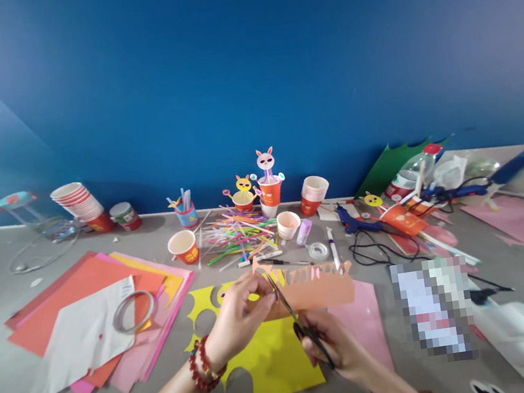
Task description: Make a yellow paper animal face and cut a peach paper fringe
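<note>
My left hand (237, 317) pinches the left end of an orange paper strip (317, 289) with a cut, jagged top edge, holding it above the table. My right hand (334, 342) grips black-handled scissors (296, 318), whose blades point up into the strip near my left fingers. A red bead bracelet sits on my left wrist. Under my hands lie a yellow paper sheet (270, 361) with cut-out shapes and a pink sheet (360, 319).
A stack of coloured paper (80, 293) with a tape roll (134, 311) lies at left. Behind are paper cups (184, 246), a pile of coloured straws (238, 232), cup animal figures (269, 186), a blue glue gun (350, 220) with cables, and a plastic bottle (409, 172).
</note>
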A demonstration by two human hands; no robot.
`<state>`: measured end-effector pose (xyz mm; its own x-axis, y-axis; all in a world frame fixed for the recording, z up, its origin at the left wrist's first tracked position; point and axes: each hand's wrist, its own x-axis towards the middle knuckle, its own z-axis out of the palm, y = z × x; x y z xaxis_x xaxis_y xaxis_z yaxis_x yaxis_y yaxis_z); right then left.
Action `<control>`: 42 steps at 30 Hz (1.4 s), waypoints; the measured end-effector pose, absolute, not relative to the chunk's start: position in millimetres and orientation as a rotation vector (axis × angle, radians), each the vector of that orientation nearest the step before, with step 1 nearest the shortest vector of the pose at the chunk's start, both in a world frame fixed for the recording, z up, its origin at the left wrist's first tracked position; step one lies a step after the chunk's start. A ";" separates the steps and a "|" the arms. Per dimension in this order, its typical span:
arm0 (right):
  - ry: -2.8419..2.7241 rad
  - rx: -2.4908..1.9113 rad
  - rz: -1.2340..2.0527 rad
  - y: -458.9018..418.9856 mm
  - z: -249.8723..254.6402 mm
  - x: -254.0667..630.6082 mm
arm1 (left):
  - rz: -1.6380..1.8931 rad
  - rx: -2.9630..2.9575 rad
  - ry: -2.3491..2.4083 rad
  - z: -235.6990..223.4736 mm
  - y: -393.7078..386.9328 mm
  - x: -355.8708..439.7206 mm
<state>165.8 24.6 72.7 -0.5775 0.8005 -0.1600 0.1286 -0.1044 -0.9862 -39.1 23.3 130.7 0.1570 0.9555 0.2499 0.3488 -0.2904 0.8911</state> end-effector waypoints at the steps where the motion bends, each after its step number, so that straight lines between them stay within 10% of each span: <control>1: -1.668 -1.027 1.725 24.8 72.1 165.9 | 1.126 1.754 1.246 130.8 23.2 -39.5; 42: -1.763 -0.992 1.716 34.2 84.2 174.3 | 1.073 1.803 1.226 134.1 26.6 -43.7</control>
<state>174.3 34.2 84.2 -0.6200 0.7714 -0.1435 0.1643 -0.0513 -0.9851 -43.7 26.6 134.1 0.2100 0.9462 0.2463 0.3701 -0.3101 0.8757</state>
